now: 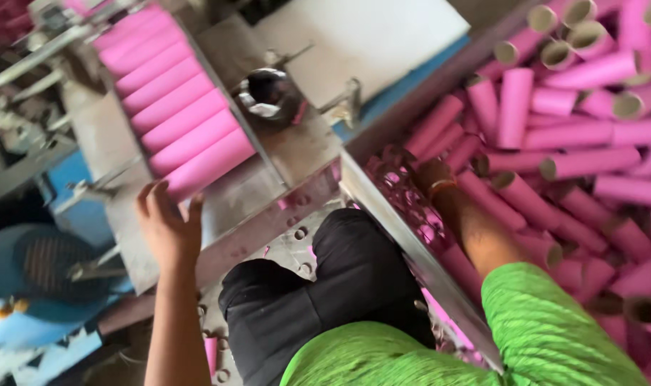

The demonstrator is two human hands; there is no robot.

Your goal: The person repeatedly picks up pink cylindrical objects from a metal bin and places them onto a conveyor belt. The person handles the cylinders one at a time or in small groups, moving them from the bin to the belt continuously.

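Pink cardboard tubes (179, 107), seven or so, lying side by side in a slanted metal tray (229, 107) at upper left, long axes parallel, each running from lower left up to the right across the tray, stacked down its slope. Lowest tube (207, 168) of the row just at the fingertips of the left hand (166, 225). Left hand open, fingers spread and raised, touching the near end of that lowest tube, nothing gripped. Left forearm bare, rising from the bottom edge.

Right hand (431, 175) reached into a loose heap of more pink tubes (575, 136) filling a bin on the right; fingers buried among the tubes, so impossible to tell whether closed on one or not. Orange band at the wrist, green sleeve (554, 336) cut off by the bottom edge. Heap tubes pointing every way, several showing hollow brownish ends toward the camera, the farthest ones blurred.

Between tray and heap, a long grey metal rail (411, 246) running diagonally, a dark round shiny part (268, 94) hard to make out, and a white flat board (368, 32) with a blue edge at top. Black trousers over a knee at centre bottom. Blue machine housing (32, 271) at far left, smeared by motion, detail unreadable. No labels or signs legible anywhere.
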